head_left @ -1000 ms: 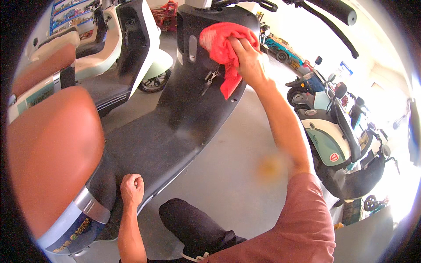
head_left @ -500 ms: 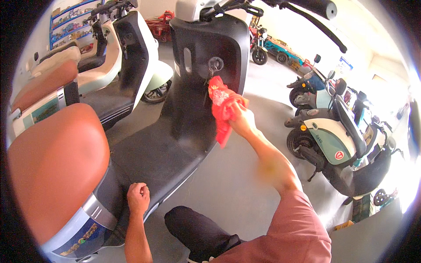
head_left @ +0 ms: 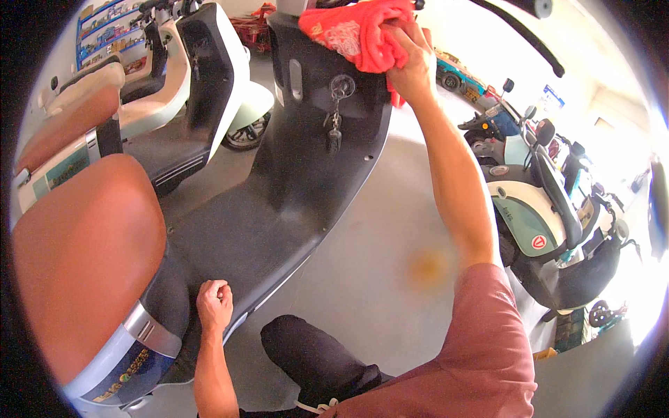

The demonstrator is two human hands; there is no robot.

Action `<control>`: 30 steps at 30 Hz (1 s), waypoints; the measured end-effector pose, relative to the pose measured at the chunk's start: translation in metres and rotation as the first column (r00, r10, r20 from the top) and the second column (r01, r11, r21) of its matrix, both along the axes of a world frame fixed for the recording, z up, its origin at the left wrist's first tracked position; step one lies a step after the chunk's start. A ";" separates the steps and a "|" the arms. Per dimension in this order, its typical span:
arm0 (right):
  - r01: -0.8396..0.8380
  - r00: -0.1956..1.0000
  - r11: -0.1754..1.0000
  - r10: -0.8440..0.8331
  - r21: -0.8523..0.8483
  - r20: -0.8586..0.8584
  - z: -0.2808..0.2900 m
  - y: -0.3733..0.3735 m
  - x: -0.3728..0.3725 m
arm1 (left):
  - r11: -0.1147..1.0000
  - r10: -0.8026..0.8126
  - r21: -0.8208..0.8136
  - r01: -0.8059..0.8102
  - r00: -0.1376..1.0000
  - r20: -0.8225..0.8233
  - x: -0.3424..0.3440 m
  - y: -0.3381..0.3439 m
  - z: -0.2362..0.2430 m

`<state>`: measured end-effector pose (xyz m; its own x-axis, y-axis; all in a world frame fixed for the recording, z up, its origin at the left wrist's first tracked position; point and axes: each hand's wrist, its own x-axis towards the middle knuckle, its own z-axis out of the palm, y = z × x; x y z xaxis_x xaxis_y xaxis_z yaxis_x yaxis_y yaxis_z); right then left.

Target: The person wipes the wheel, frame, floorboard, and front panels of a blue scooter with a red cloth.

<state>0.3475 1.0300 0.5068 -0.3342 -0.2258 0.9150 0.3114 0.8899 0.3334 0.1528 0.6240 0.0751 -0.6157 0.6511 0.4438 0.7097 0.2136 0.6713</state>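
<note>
My right hand [head_left: 412, 61] grips a bunched red cloth [head_left: 348, 31] against the top of a scooter's black front panel [head_left: 286, 139], just below the handlebar. A keychain [head_left: 334, 125] hangs from a silver ring lower on that panel. My left hand [head_left: 214, 303] is closed, resting by the edge of the black footboard [head_left: 244, 230], near the brown seat [head_left: 83, 244]; its palm is hidden, so whatever it may hold cannot be made out.
Cream scooters [head_left: 209, 97] with brown and black seats stand close at the left, before blue shelving [head_left: 111, 28]. More scooters [head_left: 526, 230] line the right side. A teal three-wheeler [head_left: 460, 73] is at the back. My knee [head_left: 306, 348] is beside the footboard.
The cloth dropped to beside the keychain half a second ago; now my right hand has raised it up and leftward to the panel's top. My left hand has barely moved.
</note>
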 end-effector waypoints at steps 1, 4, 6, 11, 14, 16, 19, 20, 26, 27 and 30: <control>0.010 0.999 1.000 -0.010 -0.003 -0.046 -0.014 0.003 0.005 | 1.000 0.015 0.009 -0.015 1.000 -0.007 -0.001 0.000 0.001; -0.030 0.996 0.999 0.027 -0.031 -0.088 -0.073 0.024 0.023 | 1.000 0.027 0.008 -0.027 0.999 -0.036 0.002 -0.001 -0.002; 0.039 0.999 0.984 -0.036 -0.171 0.024 -0.123 0.023 0.036 | 1.000 0.024 -0.017 -0.025 0.996 -0.080 0.004 -0.002 0.001; 0.250 0.966 0.902 -0.206 -0.351 0.158 -0.266 0.020 0.047 | 1.000 0.001 -0.020 -0.003 0.995 -0.098 0.007 -0.002 0.008; 0.242 0.969 0.891 -0.203 -0.384 0.139 -0.316 -0.004 0.037 | 1.000 -0.006 -0.026 0.004 0.997 -0.078 0.009 0.003 0.008; 0.322 0.932 0.833 -0.195 -0.451 0.305 -0.344 -0.019 0.031 | 0.999 0.007 -0.041 -0.011 0.995 -0.104 0.005 -0.001 0.004; 0.241 0.917 0.805 -0.006 -0.542 0.398 -0.369 -0.035 0.035 | 0.998 0.016 -0.053 -0.022 0.994 -0.104 0.006 0.001 0.006; 0.207 0.932 0.758 0.039 -0.619 0.359 -0.368 -0.036 0.040 | 0.998 0.023 -0.060 -0.029 0.995 -0.098 0.007 0.002 0.008; 0.195 0.978 0.922 -0.157 -0.335 0.137 -0.256 -0.026 0.065 | 1.000 0.022 -0.014 -0.023 0.998 -0.065 0.005 -0.001 0.006; 0.212 0.974 0.928 -0.174 -0.306 0.147 -0.254 -0.011 0.066 | 1.000 0.012 -0.007 -0.012 0.998 -0.065 0.005 0.000 0.006; 0.261 0.963 0.926 -0.229 -0.275 0.143 -0.263 0.012 0.056 | 0.999 0.032 -0.022 -0.034 0.992 -0.119 0.008 0.001 0.009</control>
<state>0.4035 1.0423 0.2443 -0.4444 0.1436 0.8842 0.5087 0.8529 0.1172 0.1605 0.6253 0.0838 -0.5810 0.6425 0.4996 0.7763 0.2530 0.5774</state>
